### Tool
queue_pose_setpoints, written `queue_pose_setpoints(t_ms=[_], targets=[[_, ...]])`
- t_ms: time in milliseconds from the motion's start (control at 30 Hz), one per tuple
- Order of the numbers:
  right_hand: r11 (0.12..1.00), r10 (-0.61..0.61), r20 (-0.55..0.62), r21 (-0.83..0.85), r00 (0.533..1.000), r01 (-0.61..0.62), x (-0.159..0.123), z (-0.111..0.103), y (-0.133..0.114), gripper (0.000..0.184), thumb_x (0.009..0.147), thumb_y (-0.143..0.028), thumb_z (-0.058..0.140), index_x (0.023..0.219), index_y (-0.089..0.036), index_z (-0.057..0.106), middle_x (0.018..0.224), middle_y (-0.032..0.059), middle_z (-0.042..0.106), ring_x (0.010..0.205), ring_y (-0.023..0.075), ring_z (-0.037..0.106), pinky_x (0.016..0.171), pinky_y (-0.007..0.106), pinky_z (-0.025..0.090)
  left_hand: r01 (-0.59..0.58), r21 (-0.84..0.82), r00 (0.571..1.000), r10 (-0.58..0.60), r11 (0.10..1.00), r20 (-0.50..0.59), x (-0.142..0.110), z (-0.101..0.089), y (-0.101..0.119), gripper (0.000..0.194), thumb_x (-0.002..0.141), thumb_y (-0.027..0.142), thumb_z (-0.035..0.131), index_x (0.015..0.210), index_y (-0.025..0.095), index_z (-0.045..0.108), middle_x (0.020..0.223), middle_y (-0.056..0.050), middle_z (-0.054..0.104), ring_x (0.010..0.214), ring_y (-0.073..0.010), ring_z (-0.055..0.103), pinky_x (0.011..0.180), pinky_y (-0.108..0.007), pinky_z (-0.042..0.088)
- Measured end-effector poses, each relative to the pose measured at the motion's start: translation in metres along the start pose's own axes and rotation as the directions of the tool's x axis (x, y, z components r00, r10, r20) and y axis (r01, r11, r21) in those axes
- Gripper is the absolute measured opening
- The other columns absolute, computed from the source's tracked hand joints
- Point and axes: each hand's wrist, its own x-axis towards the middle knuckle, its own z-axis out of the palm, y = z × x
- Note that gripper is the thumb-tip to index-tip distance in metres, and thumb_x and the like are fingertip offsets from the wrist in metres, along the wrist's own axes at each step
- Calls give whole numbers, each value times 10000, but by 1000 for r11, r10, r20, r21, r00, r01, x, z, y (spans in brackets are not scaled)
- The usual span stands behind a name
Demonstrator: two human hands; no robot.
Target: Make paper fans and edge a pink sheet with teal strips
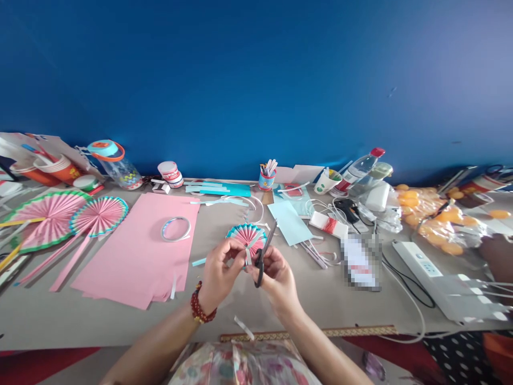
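Observation:
Between my hands is a small folded paper fan, pink with a blue and white rim, spread open in a half round. My left hand is closed on its lower part, thumb and fingers pinching near a pale narrow strip. In my right hand is a pair of scissors with dark handles, its blades pointing up and away beside the fan. The right fingertips are close to the fan's base; whether they also touch it is hidden.
Pink paper sheets lie left with a tape roll on top. Two finished-looking round fans are further left. Light blue paper, a phone-like blurred object and a power strip lie right. A ruler lies along the front edge.

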Motion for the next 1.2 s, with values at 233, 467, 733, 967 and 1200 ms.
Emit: queue_pose_setpoints(t_ms=[233,467,733,967,1200], targets=[[786,-302,106,-534,947,310,-5,-38,-3,170,828,-312,667,835,-221,524,684,-39,568,516,92,493,489,205,419,136,-259,991,-134,956,22,2,-3,10,238,896,406,630,876,173,584,697,7,596,640,-121,586,650,-247,499],[52,-452,394,-884,800,465,8,-104,-17,217,838,-346,679,975,-201,593,757,4,657,615,155,599,589,261,452,137,-265,991,-135,955,26,5,-8,13,232,890,399,637,870,172,595,690,-2,610,647,-125,591,644,-251,501],[-160,-500,537,-828,679,537,12,-100,-19,160,940,-322,558,1012,-191,615,847,62,719,767,208,667,689,296,479,125,-251,992,-122,960,31,4,-2,9,223,887,385,633,887,164,598,720,-3,604,655,-122,585,640,-247,502],[-162,-499,541,-826,677,540,15,-96,-22,151,944,-315,554,974,-199,645,792,50,722,712,200,669,642,286,462,112,-207,994,-109,972,23,3,-3,14,224,882,385,623,876,162,606,717,-13,612,652,-130,596,630,-249,511],[-109,-465,523,-834,714,540,16,-100,-21,154,934,-317,566,975,-202,659,810,48,731,725,189,678,631,266,457,124,-189,992,-121,974,25,3,-2,13,228,885,385,617,878,157,616,761,-24,630,654,-129,610,627,-247,515]])
